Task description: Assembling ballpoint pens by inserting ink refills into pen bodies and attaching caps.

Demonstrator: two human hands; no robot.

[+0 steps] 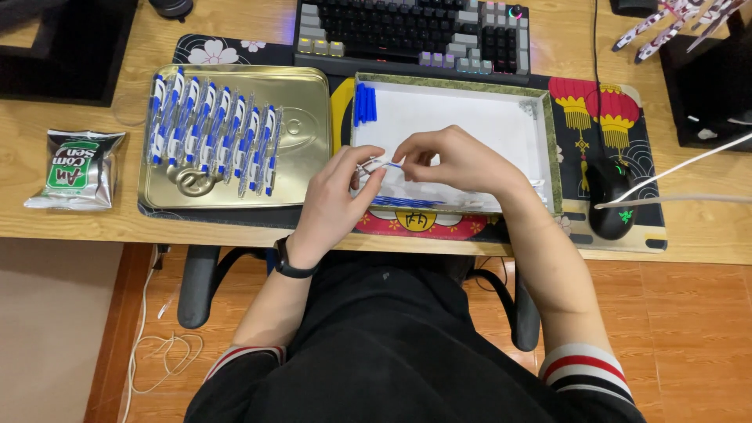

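Over shallow white cardboard tray (pixel 470 117), left hand (pixel 333 200) & right hand (pixel 458 160) together pinch thin clear-blue plastic pen (pixel 384 164); gold metal lid (pixel 305 133) w/ pens just left.

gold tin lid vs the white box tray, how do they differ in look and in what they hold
The gold tin lid is shiny metal with rounded corners; the white box tray is matte with square corners and a patterned rim. The gold tin lid holds a neat row of assembled blue-and-white pens; the white box tray holds loose blue pen parts. Both lie flat on the desk mat.
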